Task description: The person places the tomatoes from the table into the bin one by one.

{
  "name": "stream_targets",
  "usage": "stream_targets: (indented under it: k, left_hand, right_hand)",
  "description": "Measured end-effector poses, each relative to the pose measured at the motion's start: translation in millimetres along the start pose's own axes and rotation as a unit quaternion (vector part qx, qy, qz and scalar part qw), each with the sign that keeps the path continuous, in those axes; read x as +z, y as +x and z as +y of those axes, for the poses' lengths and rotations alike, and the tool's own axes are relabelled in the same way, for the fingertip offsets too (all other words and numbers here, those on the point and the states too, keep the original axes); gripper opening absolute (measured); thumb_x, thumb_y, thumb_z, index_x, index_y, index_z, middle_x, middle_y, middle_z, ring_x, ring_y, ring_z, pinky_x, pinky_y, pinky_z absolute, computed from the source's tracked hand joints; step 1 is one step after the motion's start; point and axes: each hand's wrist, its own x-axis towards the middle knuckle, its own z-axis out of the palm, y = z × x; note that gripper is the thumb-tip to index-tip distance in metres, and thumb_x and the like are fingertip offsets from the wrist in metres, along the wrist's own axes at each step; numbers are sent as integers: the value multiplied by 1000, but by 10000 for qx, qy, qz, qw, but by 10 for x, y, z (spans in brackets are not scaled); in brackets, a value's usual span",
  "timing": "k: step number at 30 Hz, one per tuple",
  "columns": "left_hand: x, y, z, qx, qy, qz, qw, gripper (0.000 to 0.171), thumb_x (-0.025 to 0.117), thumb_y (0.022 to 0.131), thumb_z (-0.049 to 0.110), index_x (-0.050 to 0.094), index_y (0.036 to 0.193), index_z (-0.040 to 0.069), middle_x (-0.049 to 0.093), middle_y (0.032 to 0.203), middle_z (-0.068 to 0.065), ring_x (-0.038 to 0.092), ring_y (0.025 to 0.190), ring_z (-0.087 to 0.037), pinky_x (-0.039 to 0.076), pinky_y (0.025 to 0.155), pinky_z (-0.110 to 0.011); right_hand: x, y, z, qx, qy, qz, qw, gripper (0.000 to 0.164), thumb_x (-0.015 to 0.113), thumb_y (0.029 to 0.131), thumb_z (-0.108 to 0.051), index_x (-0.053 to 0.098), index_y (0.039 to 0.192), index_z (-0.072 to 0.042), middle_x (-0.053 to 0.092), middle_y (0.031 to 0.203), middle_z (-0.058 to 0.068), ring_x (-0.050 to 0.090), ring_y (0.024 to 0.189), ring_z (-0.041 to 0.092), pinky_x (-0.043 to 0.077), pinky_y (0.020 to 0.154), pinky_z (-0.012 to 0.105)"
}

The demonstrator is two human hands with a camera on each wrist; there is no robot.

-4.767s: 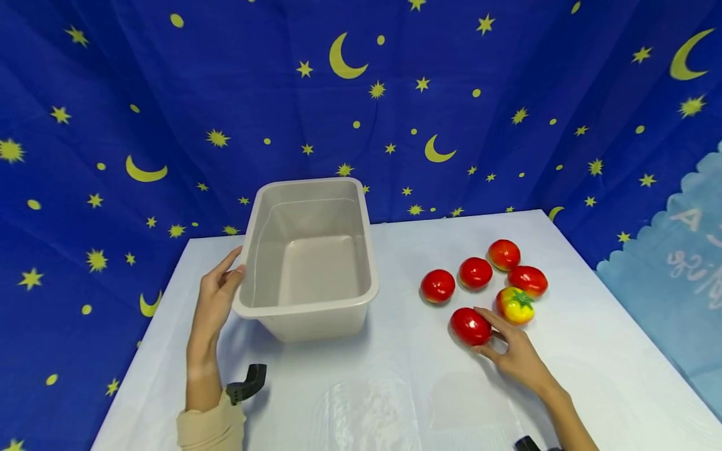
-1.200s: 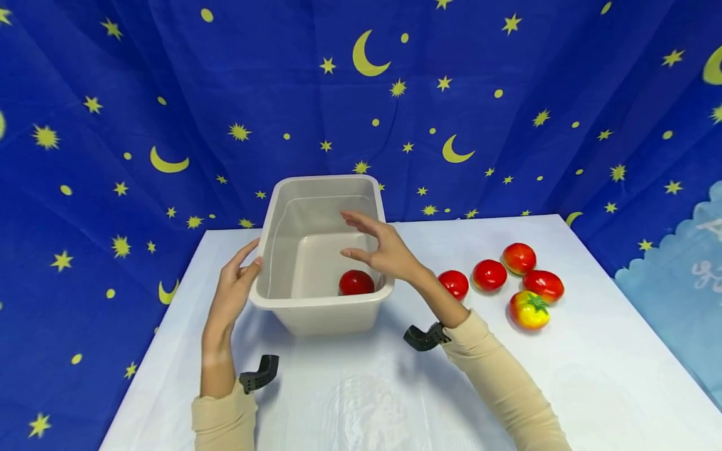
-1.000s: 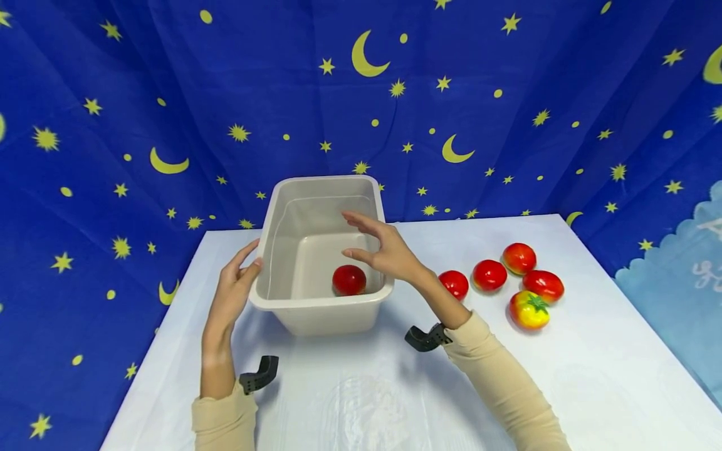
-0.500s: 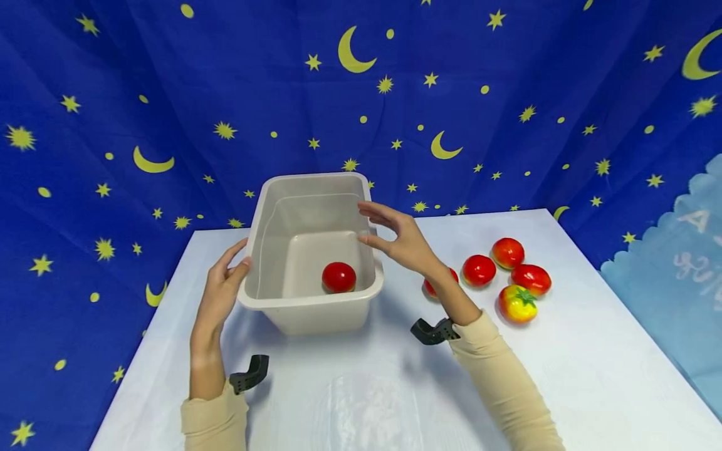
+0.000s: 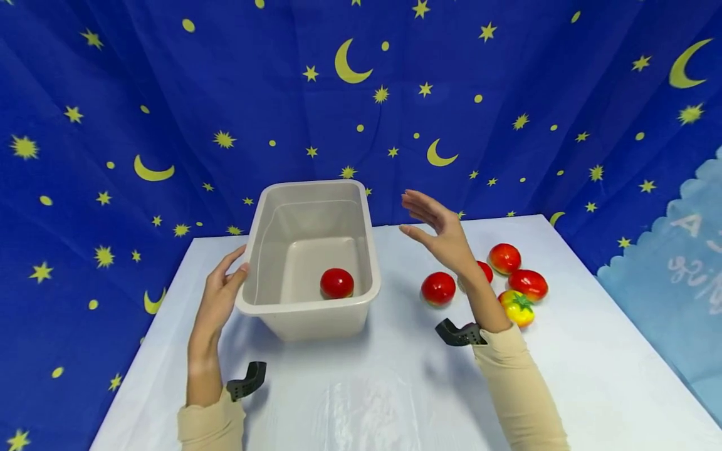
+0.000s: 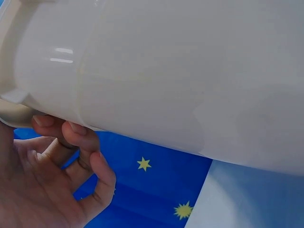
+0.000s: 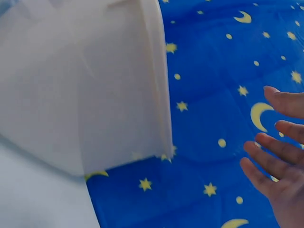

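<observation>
My left hand [image 5: 217,297] grips the left rim of a light grey plastic bin [image 5: 316,322]; in the left wrist view its curled fingers [image 6: 83,137] lie against the bin's rim. One shiny red toy tomato [image 5: 336,283] lies inside, near the front right of the floor. My right hand [image 5: 445,241] hangs in the air right of the bin, fingers spread from the thumb, holding nothing. Below it on the table sits a red tomato [image 5: 438,289]. Another tomato [image 5: 485,270] is partly hidden behind the right wrist.
Right of the right forearm lie a red tomato [image 5: 504,258], an oblong red one [image 5: 528,285] and a yellow-red one [image 5: 516,307] with a green leafy top. The white table [image 5: 383,388] ends at a blue star-and-moon curtain [image 5: 271,75] behind.
The right hand carried a red tomato from the table into the bin and let go. The tomato rolled left; the hand then rose out to the right. The left hand stays on the rim.
</observation>
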Motion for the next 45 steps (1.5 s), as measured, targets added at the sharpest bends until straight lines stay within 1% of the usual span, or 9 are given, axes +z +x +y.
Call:
stream_targets:
  k: [7, 12, 14, 21, 27, 35, 39, 42, 45]
  left_hand:
    - [-7, -17, -7, -19, 95, -11, 10000, 52, 45, 105, 29, 36, 151, 7, 71, 107, -10, 66, 81, -4, 52, 70, -24]
    - [-3, -8, -7, 7, 106, -23, 9999, 52, 44, 105, 29, 35, 151, 7, 69, 111, -16, 67, 82, -4, 52, 71, -24]
    - [-2, -7, -5, 9, 92, -24, 10000, 52, 44, 105, 29, 35, 151, 7, 70, 110, -13, 67, 82, -4, 52, 71, -24]
    - [-1, -8, -3, 31, -98, -51, 9999, 52, 45, 105, 28, 35, 151, 6, 70, 96, 11, 67, 80, -5, 53, 70, -24]
    - [6, -16, -9, 30, -100, -67, 9999, 52, 45, 105, 29, 35, 151, 6, 70, 98, 11, 67, 81, -4, 53, 70, -23]
    - [2, -20, -12, 78, -94, -49, 9999, 52, 44, 105, 28, 35, 150, 5, 71, 98, 8, 68, 81, -5, 53, 69, -23]
    - [-1, -32, -14, 62, -71, -59, 9999, 52, 44, 105, 29, 34, 151, 6, 71, 101, 6, 68, 82, -5, 52, 70, -23]
    - [2, -26, -13, 90, -123, -48, 9999, 52, 44, 105, 28, 35, 150, 5, 70, 98, 10, 68, 81, -5, 53, 70, -23]
    - [3, -14, -8, 128, -210, -35, 9997, 51, 45, 105, 26, 35, 150, 4, 69, 93, 15, 68, 80, -5, 53, 68, -23]
  right_hand:
    - [-238, -178, 147, -14, 316, 425, 9986, 59, 67, 88, 6, 47, 142, -2, 54, 139, 18, 53, 129, 28, 40, 107, 29]
    - [-354, -312, 262, -95, 601, 632, 9961, 58, 66, 88, 8, 45, 142, 3, 51, 140, 23, 52, 129, 24, 39, 107, 28]
    - [-383, -349, 294, -105, 673, 710, 9951, 58, 66, 87, 8, 44, 142, 5, 50, 141, 24, 52, 130, 22, 39, 107, 27]
    - [-440, -462, 429, 48, 584, 1006, 9932, 60, 66, 86, 10, 45, 142, 4, 51, 142, 20, 51, 131, 20, 40, 106, 25]
    - [-459, -592, 553, 227, 574, 1073, 9923, 61, 66, 86, 10, 42, 142, 7, 46, 143, 27, 50, 132, 22, 41, 104, 24]
    - [-455, -741, 697, 912, 164, 1007, 9906, 62, 69, 90, -6, 43, 146, -3, 47, 147, 17, 43, 137, 30, 40, 102, 17]
    - [-436, -777, 785, 831, 275, 999, 9911, 61, 69, 89, -2, 43, 145, 0, 46, 145, 23, 43, 136, 32, 40, 105, 21]
    - [-420, -806, 858, 720, 334, 960, 9922, 61, 69, 87, 3, 43, 143, 5, 46, 144, 27, 44, 135, 33, 40, 105, 25]
    - [-414, -852, 934, 786, 258, 828, 9931, 62, 69, 87, 3, 43, 143, 4, 46, 144, 27, 44, 135, 33, 40, 106, 24]
